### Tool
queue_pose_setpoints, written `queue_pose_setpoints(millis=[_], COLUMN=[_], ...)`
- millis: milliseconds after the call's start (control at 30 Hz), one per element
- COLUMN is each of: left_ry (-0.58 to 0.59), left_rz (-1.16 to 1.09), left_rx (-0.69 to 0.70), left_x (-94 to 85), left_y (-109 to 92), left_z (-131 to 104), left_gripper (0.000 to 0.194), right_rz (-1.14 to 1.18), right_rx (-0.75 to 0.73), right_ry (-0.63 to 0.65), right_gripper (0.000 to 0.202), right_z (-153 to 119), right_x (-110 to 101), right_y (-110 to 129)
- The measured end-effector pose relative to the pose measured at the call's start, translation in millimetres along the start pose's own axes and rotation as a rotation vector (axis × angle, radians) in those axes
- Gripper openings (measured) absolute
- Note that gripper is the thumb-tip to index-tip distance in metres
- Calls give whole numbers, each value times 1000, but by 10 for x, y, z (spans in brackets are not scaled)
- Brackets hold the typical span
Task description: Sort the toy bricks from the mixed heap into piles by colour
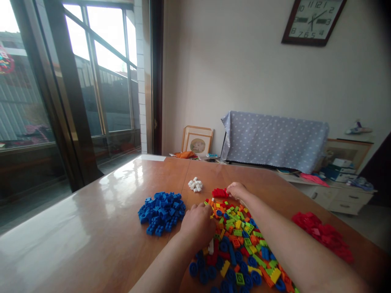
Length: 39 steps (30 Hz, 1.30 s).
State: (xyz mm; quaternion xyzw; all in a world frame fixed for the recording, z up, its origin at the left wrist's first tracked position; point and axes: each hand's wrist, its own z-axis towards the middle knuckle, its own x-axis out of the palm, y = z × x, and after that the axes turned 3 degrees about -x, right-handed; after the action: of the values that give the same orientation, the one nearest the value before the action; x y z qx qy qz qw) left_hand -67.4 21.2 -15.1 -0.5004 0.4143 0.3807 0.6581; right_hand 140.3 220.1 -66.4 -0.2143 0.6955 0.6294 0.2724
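Observation:
A heap of mixed coloured bricks spreads over the near middle of the wooden table. My left hand lies palm down at the heap's left edge, fingers bent over it; whether it holds a brick is hidden. Beyond the heap, my right hand touches the right end of a small group of red bricks with its fingers closed together; what they grip is too small to tell. A pile of blue bricks sits left of my left hand. Farther back is a small cluster of white bricks.
A larger pile of red bricks lies at the right, beyond my right forearm. White paper rests on the table's far edge. Behind stand a cloth-covered object, a framed picture and a white cabinet.

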Motion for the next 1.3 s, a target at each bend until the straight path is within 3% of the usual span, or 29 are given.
queue_pose_setpoints(millis=[167, 433, 667, 867, 1000, 1133, 1233, 1300], left_ry=[13, 12, 7, 18, 45, 61, 64, 68], left_rz=[-8, 0, 20, -5, -16, -42, -56, -61], left_rx=[-6, -4, 7, -12, -7, -20, -25, -37], left_x=[-32, -17, -4, 14, 34, 27, 15, 4], left_y=[-18, -1, 6, 37, 54, 56, 52, 45], left_z=[-4, -2, -5, 2, 12, 19, 16, 12], left_gripper=[15, 15, 16, 19, 18, 19, 20, 20], right_rz=[28, 29, 36, 72, 94, 79, -57, -190], right_rx=[64, 105, 55, -76, -202, -363, -574, -670], right_ry=[94, 124, 109, 68, 95, 206, 491, 614], right_gripper=[35, 34, 34, 20, 8, 7, 10, 13], right_z=[7, 4, -65, -238, -492, -969, -1435, -1741], right_x=[3, -24, -43, -217, -367, -488, -549, -569], right_y=[35, 25, 74, 238, 432, 579, 615, 618])
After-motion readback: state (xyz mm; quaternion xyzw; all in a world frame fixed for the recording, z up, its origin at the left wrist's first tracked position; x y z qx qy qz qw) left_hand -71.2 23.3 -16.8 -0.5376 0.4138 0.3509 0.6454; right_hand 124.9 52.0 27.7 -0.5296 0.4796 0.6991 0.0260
